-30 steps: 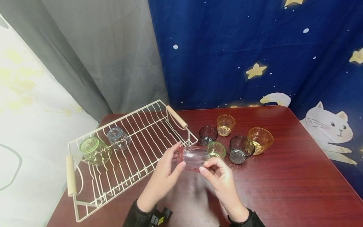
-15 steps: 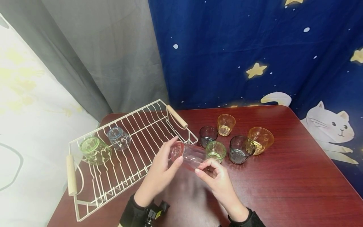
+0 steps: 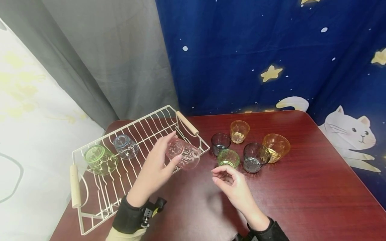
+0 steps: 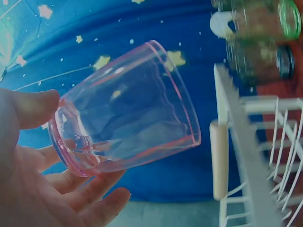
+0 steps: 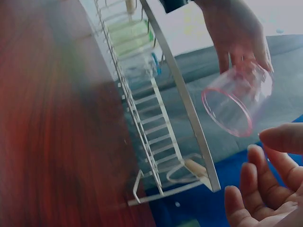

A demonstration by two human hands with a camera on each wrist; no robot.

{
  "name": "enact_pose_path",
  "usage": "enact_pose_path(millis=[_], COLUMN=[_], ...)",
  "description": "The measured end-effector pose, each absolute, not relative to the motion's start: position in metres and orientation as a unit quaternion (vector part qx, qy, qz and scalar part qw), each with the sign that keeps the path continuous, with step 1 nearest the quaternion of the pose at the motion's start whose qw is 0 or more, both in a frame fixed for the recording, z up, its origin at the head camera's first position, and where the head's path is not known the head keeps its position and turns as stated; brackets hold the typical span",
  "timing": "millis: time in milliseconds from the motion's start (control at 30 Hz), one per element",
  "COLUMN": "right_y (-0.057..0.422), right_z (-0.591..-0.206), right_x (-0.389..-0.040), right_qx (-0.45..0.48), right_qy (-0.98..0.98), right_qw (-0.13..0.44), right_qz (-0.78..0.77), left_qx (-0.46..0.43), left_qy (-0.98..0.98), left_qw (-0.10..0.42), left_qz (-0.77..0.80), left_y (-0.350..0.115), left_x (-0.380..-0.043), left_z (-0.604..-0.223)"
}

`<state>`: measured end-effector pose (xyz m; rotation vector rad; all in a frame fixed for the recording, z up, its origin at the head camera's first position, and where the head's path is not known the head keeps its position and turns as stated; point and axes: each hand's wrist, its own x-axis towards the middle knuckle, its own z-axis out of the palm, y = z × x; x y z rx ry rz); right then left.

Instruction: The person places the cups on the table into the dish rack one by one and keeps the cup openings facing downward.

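My left hand (image 3: pixel 155 164) grips a clear pink drinking glass (image 3: pixel 185 154) around its base, thumb on one side and fingers on the other. Tilted on its side, the glass has its mouth toward the right, over the near right edge of the white wire dish rack (image 3: pixel 141 190). In the left wrist view the pink glass (image 4: pixel 128 109) shows nothing inside. My right hand (image 3: pixel 233 189) is apart from the glass, fingers loosely bent and holding nothing, just in front of a green glass (image 3: pixel 228 159) on the table.
Upside down in the rack stand a green glass (image 3: pixel 101 160) and a blue glass (image 3: pixel 126 147). Right of the rack are two dark grey glasses (image 3: pixel 255 159) and two amber glasses (image 3: pixel 275 149), upright on the red-brown table (image 3: pixel 313 187). Curtains hang behind the table.
The right hand has let go of the pink glass. My left hand has carried the glass left and up toward the rack, turning its base further away from me.
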<state>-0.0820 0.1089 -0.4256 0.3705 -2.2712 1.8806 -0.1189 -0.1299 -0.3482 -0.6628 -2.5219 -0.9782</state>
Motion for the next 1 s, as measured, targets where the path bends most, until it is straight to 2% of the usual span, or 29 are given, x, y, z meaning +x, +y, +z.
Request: enact_pose_path(millis=[100,367,700,1000], right_y=[0.115,0.130,0.126,0.128], right_z=[-0.427,-0.436,-0.450,-0.454], right_x=[-0.089,-0.111,-0.123,-0.128], right_qx=[0.118,0.130,0.124,0.122], right_qy=[-0.798,-0.891,-0.911,-0.931], right_qw=[0.104,0.203,0.196,0.188], right_qz=[0.581,0.385,0.341,0.286], left_qx=[-0.230,-0.224,-0.211,-0.191], left_qy=[-0.897,-0.902,-0.922,-0.942], left_qw=[0.181,0.186,0.187,0.145], left_qz=[-0.330,-0.319,-0.266,-0.235], left_y=[-0.137,-0.151,-0.169,-0.178], left_x=[-0.124,-0.137,-0.161,-0.185], left_z=[-0.343,-0.332,-0.316,-0.310])
